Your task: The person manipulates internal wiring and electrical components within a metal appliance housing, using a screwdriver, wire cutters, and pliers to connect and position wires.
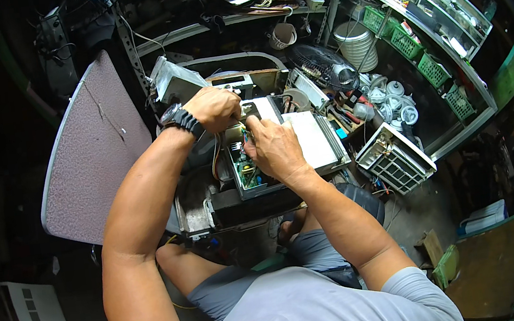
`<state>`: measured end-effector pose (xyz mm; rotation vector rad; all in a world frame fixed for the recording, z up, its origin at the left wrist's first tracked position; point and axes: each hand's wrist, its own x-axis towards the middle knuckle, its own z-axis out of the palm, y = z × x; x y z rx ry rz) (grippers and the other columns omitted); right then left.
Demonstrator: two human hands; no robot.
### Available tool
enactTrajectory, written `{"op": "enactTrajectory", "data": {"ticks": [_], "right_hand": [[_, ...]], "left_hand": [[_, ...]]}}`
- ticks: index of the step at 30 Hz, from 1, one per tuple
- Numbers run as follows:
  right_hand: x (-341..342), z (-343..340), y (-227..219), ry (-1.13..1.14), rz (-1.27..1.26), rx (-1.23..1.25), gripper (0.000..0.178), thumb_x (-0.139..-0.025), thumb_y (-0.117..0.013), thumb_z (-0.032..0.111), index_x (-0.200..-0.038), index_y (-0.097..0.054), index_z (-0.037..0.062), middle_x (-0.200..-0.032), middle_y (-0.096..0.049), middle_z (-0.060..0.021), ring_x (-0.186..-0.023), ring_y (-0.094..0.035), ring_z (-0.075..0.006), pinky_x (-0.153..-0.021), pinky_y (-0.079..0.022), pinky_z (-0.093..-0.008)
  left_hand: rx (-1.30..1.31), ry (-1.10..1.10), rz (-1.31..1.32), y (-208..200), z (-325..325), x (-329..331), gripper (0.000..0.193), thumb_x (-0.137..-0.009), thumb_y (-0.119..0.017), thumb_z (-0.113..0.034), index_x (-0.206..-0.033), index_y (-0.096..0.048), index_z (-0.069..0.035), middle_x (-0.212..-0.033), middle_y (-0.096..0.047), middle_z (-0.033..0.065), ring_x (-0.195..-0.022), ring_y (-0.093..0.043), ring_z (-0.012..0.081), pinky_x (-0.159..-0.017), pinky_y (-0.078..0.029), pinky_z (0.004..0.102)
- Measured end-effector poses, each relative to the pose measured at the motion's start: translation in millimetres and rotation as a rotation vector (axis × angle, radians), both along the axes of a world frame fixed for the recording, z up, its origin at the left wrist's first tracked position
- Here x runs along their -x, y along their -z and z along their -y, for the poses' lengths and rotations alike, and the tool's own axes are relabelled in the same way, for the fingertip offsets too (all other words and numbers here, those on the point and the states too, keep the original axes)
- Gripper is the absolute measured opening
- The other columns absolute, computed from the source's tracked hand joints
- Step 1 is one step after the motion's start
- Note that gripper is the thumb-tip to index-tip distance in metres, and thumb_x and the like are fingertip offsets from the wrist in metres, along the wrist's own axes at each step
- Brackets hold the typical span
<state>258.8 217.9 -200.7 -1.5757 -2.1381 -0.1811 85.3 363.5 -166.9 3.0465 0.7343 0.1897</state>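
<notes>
While over circuit board (pixel 247 173) — left hand (pixel 216 107) fisted | right hand (pixel 275 147) fingers pinching wires (pixel 246 134)

Single head view, looking steeply down, close over cluttered workbench (pixel 99 149)

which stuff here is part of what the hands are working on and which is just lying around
In use:
left hand
right hand
green circuit board
opened metal appliance casing
orange wires

Lying about:
black fan
white grille unit
green baskets
grey board
stacked white bowls
</notes>
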Motion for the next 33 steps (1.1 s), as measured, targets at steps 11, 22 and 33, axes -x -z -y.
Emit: {"op": "enactTrajectory", "data": {"ticks": [11, 22, 33], "right_hand": [[-6, 4, 4, -0.057, -0.158, -0.091, 0.019, -0.089, -0.073, 0.018, -0.104, -0.067, 0.0083, -0.093, -0.066, -0.0135, -0.086, -0.067, -0.0367, -0.078, -0.049, -0.0507], [-10, 18, -18, -0.179, -0.427, 0.111, 0.055, -0.083, -0.088, 0.025, -0.124, -0.057, 0.0053, -0.104, -0.069, -0.0159, -0.096, -0.070, -0.0365, -0.082, -0.056, -0.0465], [-18, 24, -28, -0.326, -0.555, 0.322, 0.047, -0.094, -0.079, 0.018, -0.134, -0.057, 0.0087, -0.101, -0.073, -0.0171, -0.097, -0.072, -0.0339, -0.086, -0.056, -0.0435]], "left_hand": [[0.055, -0.042, 0.102, -17, 13, -7, 0.017, -0.087, -0.076, -0.021, -0.095, -0.075, -0.007, -0.099, -0.073, 0.0122, -0.096, -0.072, 0.0349, -0.083, -0.057, 0.0452], [0.053, -0.100, 0.822, 21, 72, 40, 0.026, -0.088, -0.069, 0.009, -0.108, -0.060, -0.005, -0.120, -0.064, 0.0145, -0.108, -0.069, 0.0334, -0.092, -0.057, 0.0435], [-0.100, -0.090, 0.557, 22, 98, 49, 0.040, -0.089, -0.073, 0.000, -0.126, -0.063, -0.013, -0.112, -0.071, 0.0065, -0.115, -0.066, 0.0264, -0.116, -0.039, 0.0516]]}}
